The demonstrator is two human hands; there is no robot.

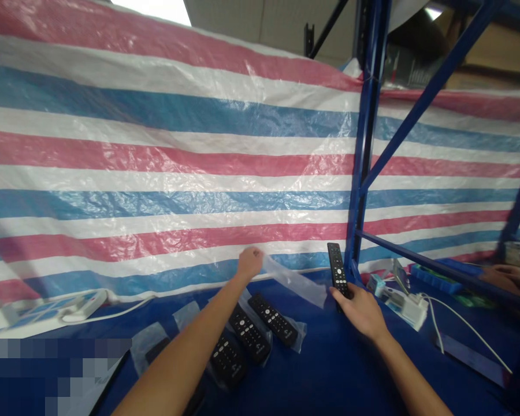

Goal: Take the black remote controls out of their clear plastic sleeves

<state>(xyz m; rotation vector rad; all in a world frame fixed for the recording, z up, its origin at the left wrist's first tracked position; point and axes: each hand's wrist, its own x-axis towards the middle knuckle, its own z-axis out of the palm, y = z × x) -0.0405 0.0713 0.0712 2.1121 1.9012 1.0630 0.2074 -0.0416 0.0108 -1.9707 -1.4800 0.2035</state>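
Behind the dark blue table (320, 370) hangs a shiny striped plastic sheet (169, 162) in red, white and blue; a blue metal post (365, 133) stands beyond the right hand (364, 309). Several bagged black remote controls (274, 320) lie on the table, partly hidden by the left forearm. The left hand (249, 263) pinches one end of a long translucent plastic bag (292, 280). The right hand grips the near end of a long black remote control with white buttons (337, 266), just right of the bag's free end.

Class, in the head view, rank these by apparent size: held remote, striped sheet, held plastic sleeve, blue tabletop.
Largest to smallest:
1. striped sheet
2. blue tabletop
3. held plastic sleeve
4. held remote
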